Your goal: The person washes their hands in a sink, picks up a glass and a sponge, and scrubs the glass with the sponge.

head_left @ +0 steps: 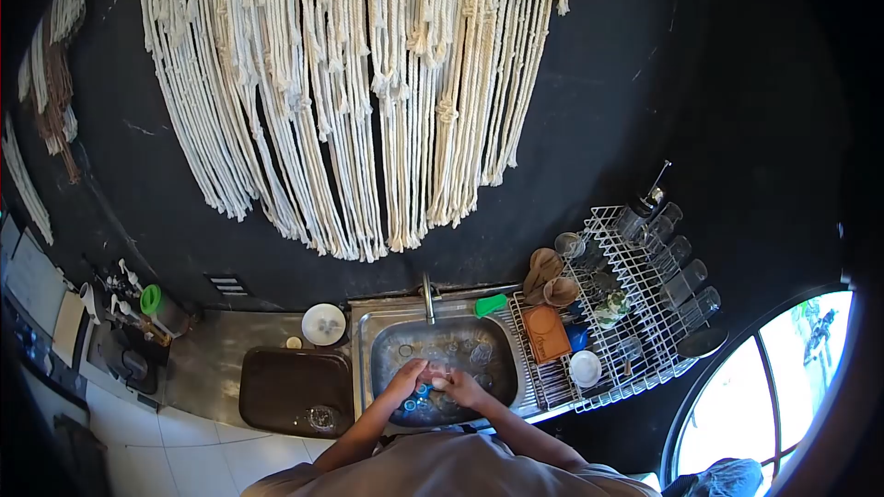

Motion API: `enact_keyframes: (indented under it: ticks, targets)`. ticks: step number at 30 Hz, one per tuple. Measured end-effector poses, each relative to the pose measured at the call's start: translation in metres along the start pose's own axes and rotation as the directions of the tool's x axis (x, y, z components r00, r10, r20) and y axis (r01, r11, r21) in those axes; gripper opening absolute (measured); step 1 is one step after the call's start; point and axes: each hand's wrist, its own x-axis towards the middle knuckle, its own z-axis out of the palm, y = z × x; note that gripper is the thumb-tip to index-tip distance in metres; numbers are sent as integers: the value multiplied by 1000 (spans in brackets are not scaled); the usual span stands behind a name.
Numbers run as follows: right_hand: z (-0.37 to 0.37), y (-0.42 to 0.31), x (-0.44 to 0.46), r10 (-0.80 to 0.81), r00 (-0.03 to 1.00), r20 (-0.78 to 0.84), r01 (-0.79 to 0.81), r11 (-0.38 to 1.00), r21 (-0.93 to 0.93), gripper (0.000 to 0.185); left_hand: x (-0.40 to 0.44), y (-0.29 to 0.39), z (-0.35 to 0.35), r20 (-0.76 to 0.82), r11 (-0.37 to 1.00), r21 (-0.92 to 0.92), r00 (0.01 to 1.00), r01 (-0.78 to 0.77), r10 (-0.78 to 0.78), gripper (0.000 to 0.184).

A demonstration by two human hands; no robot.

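Observation:
Both my hands are together over the metal sink, in its front half. My left hand curls inward from the left, fingers closed. From the right, my right hand meets it, also closed. Between them is a small, pinkish, partly see-through thing, too small and covered to name. Below the hands lie blue-rimmed items in the basin. Clear glassware sits farther right in the sink. The faucet stands at the back edge.
At left is a dark tray with a clear glass item, and a white bowl behind it. At right, a white wire rack holds glasses. A green cloth or sponge lies by the sink. Rope hanging covers the wall.

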Motion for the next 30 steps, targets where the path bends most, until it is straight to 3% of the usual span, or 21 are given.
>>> enact_keyframes:
  ticks: [1,3,5,7,8,9,11,12,13,15,16,17,20,21,22,23,25,26,27,29,30]
  targets:
    - [-2,0,-1,-32,999,9,29,970,240,33,-3,1,1,22,967,175,983,-186,185,38]
    - [-5,2,-4,-92,996,2,68,741,668,31,-8,3,6,19,966,165,980,-199,199,39]
    - [-11,4,-4,-164,986,22,113,765,633,29,-10,-3,4,26,958,160,971,-238,237,40]
    - [-15,4,-5,-137,990,-24,132,871,473,30,-5,-8,-8,59,981,151,991,-125,117,45]
    - [-13,8,-8,-68,987,-148,89,986,142,30,-7,-8,-9,145,986,-131,986,107,-88,47]
    - [-8,11,-10,-64,987,-145,85,986,143,30,-8,-10,-8,281,858,-377,926,349,-253,50]
    - [3,14,-10,-216,940,-265,148,956,-253,30,-6,-16,-4,284,835,-393,914,385,-288,51]
    - [5,17,-12,-396,877,-274,324,906,-271,29,0,-23,-4,204,896,-338,952,287,-228,49]
    - [8,27,-6,-395,879,-267,327,907,-267,29,1,-30,-6,123,944,-271,979,188,-160,47]
    - [19,68,17,-267,958,-101,285,903,322,28,-5,-25,-7,145,937,-313,983,158,-117,38]
    - [22,82,22,-190,974,-121,224,875,429,28,-5,-25,-7,132,992,-115,991,52,-37,32]
    - [-14,11,-18,-123,990,63,68,830,553,28,-5,-27,-6,139,995,88,989,-56,43,29]
    - [-17,24,-11,-261,965,37,204,827,524,33,-17,-23,1,142,999,28,990,16,-20,30]
    - [-19,23,-14,-269,963,-35,263,895,360,36,-18,-24,0,135,998,27,989,59,-63,32]
    - [-25,9,-20,-287,952,-105,302,936,181,39,-20,-21,-2,187,973,-146,971,177,-149,38]
    - [-29,-9,-29,-280,955,-99,294,938,184,39,-21,-23,-5,187,971,-152,970,184,-154,38]
    - [-33,-40,-41,-108,993,-57,108,994,9,41,-16,-25,-14,408,818,-457,900,349,-156,44]
    - [-18,-20,-28,-453,848,-276,419,891,-174,38,-22,-13,-4,272,860,-421,945,288,-183,42]
    - [-11,3,-21,-454,847,-276,422,891,-170,38,-23,-13,-4,269,861,-420,945,287,-184,42]
    - [-9,4,-23,-232,946,-226,178,955,-236,37,-20,-12,-4,102,953,-242,981,183,-163,42]
    - [-11,5,-23,-237,945,-226,182,954,-239,37,-19,-11,-3,101,954,-241,982,178,-158,42]
